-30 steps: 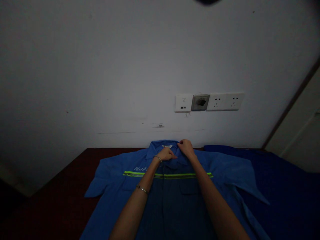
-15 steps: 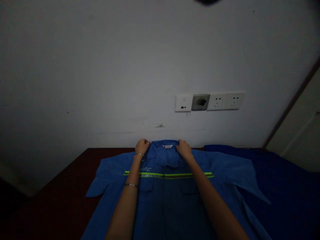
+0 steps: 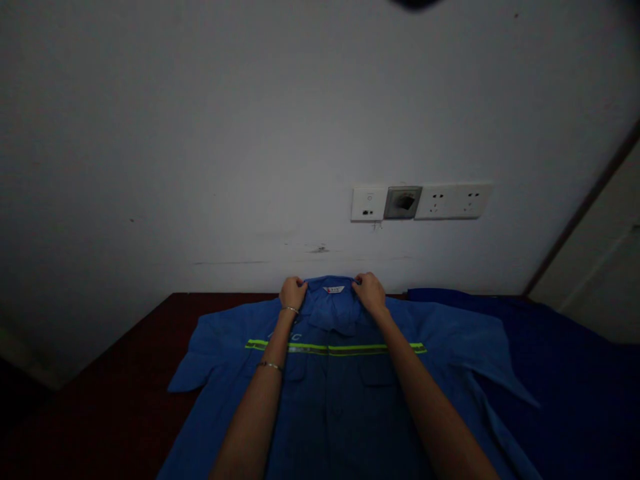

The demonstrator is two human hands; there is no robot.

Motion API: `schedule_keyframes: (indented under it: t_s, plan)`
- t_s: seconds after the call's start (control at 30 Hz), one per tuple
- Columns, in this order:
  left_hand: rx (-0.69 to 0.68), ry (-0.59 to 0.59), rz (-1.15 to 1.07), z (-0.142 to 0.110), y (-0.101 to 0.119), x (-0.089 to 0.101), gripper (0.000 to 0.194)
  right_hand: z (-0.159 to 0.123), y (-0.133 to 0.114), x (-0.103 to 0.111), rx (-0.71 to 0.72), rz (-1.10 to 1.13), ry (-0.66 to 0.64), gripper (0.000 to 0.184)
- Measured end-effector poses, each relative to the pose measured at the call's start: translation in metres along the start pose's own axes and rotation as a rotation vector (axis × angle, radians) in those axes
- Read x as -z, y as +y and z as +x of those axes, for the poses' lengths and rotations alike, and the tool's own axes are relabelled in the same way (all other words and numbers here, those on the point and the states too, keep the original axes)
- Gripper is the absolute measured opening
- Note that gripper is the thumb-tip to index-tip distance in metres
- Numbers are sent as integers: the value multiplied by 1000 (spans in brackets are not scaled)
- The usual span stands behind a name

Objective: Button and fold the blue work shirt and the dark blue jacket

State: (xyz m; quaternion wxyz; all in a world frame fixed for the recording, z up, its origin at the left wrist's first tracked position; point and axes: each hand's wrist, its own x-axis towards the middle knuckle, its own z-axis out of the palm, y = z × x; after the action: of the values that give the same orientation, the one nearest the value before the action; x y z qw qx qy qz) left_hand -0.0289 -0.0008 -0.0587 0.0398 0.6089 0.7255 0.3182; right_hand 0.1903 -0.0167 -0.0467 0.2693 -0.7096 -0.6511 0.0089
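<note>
A blue short-sleeved work shirt (image 3: 345, 393) with a yellow-green reflective stripe across the chest lies face up and buttoned on a dark red-brown table (image 3: 130, 373). Its collar (image 3: 333, 297) is at the far edge, near the wall. My left hand (image 3: 293, 293) is closed on the collar's left side. My right hand (image 3: 369, 292) is closed on the collar's right side. Both forearms stretch over the shirt front, and thin bracelets circle my left wrist and forearm.
Another darker blue garment (image 3: 560, 373) lies on the table to the right, partly under the shirt's sleeve. A row of white wall sockets (image 3: 420, 203) sits on the white wall above. A door frame (image 3: 580, 220) runs at the right.
My left hand went from the shirt's front placket to the collar's left side. Both hands now grip the collar ends, and the shirt has shifted slightly toward the wall.
</note>
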Motion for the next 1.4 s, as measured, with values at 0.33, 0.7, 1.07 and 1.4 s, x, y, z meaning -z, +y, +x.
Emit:
schedule_keyframes:
  t_s: [0.33, 0.7, 1.07, 1.4]
  plan:
    - [-3, 79, -73, 0, 11, 15, 23, 5, 6, 5, -21, 46, 36, 26]
    - [-30, 161, -163, 2, 13, 10, 22, 3, -1, 6, -2, 96, 121, 28]
    - [44, 3, -220, 15, -9, 1, 21, -1, 3, -4, -77, 37, -42, 39]
    - [114, 97, -315, 23, -25, 6, 23, 2, 3, 12, -104, 82, 29, 34]
